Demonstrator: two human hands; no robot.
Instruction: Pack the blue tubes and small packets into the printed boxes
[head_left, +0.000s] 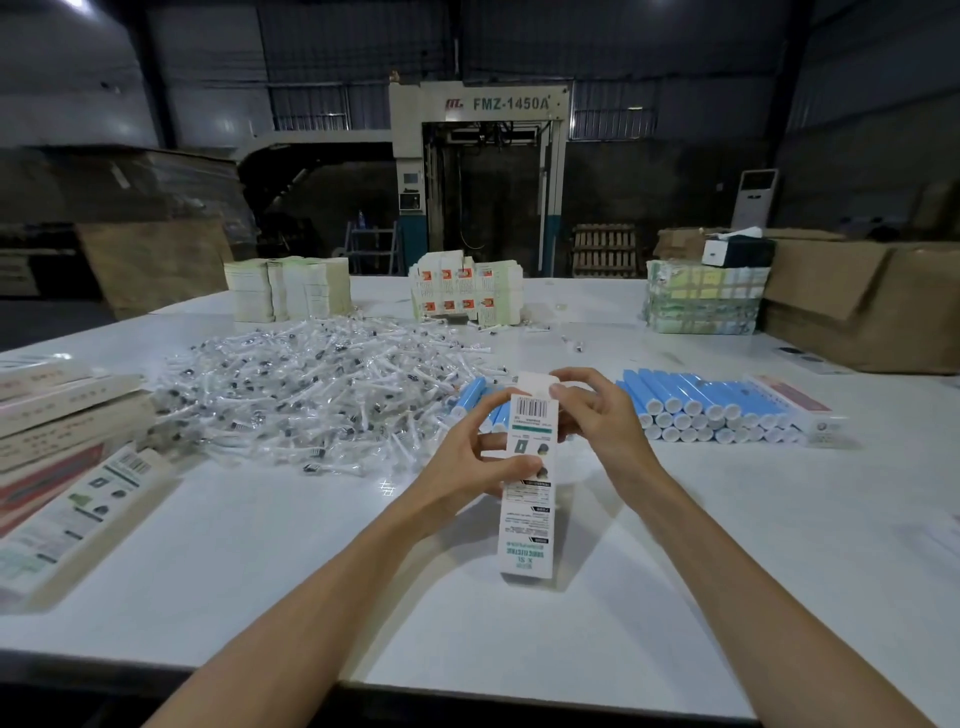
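Observation:
A long white printed box (525, 519) stands tilted above the white table (260, 545) in the middle. My left hand (470, 460) grips its left side around mid-length. My right hand (587, 410) pinches the far end, where a white flap (535, 385) sticks up. A stack of blue tubes with white caps (711, 410) lies to the right, and a few more blue tubes (475, 397) show behind my left hand. A big heap of small clear packets (322, 395) spreads to the left of centre.
Finished printed boxes (67, 499) are piled at the left edge. Stacks of flat cartons (288, 288) and printed flats (467, 293) stand at the back, a wrapped bundle (701, 301) and brown cardboard boxes (862, 306) at the back right.

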